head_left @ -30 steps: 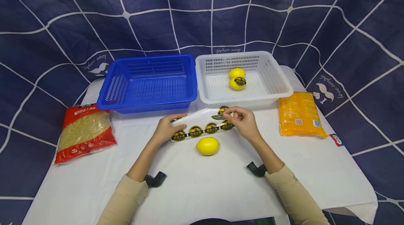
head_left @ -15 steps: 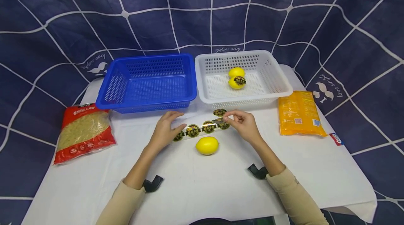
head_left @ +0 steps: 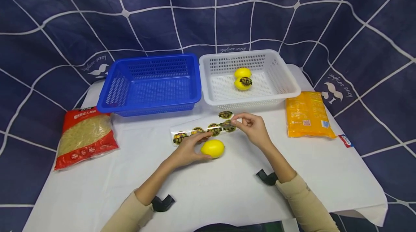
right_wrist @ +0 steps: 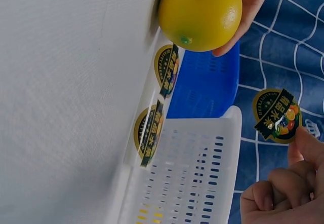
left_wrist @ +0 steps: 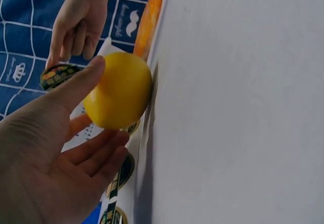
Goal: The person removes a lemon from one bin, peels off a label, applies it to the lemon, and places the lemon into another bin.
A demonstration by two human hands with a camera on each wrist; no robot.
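A plain yellow lemon [head_left: 212, 148] lies on the white table, in front of a strip of round dark fruit stickers [head_left: 195, 131]. My left hand [head_left: 199, 148] grips the lemon from its left, thumb on one side [left_wrist: 76, 87] and fingers curled round the other [right_wrist: 250, 1]. My right hand [head_left: 234, 121] is raised just right of the strip and pinches one peeled sticker [right_wrist: 277, 115] between thumb and fingertips [right_wrist: 304, 148]. In the white basket [head_left: 289, 89] lie two lemons; the nearer one [head_left: 243, 83] bears a sticker.
A blue basket [head_left: 110, 98] with nothing in it stands left of the white one. A red bag of grain [head_left: 85, 136] lies at the table's left and an orange packet [head_left: 307, 114] at its right. A dark blue cloth with white lines hangs behind.
My left hand left the sticker strip and came down and right onto the lemon. The right hand stayed beside the strip's right end with the peeled sticker.
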